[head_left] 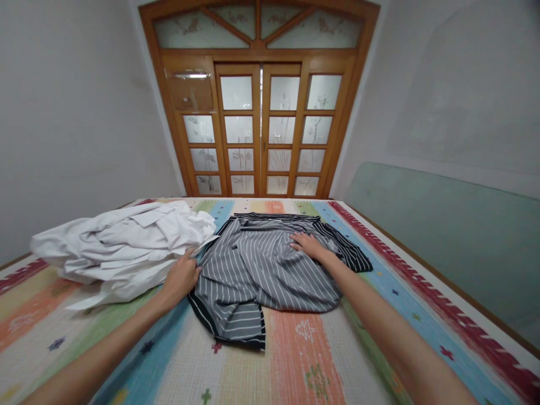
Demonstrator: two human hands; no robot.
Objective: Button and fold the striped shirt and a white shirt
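A striped shirt [278, 275] lies spread on the bed, with grey striped cloth uppermost and black-and-white striped parts showing at its edges. At its left edge is my left hand [182, 277], its fingers curled and closed on the cloth, the fingertips partly hidden. My right hand [307, 245] rests flat on the upper right part of the shirt, fingers spread and open. Close beside my left hand is a crumpled heap of white clothing [126, 242], loosely piled on the left.
A patterned, multicoloured bedcover [295, 360] lies under the clothes. Along the right side runs a pale green headboard or panel [442, 225]. Wooden doors with glass panes [261, 129] stand beyond the far edge. Grey-white walls rise on both sides.
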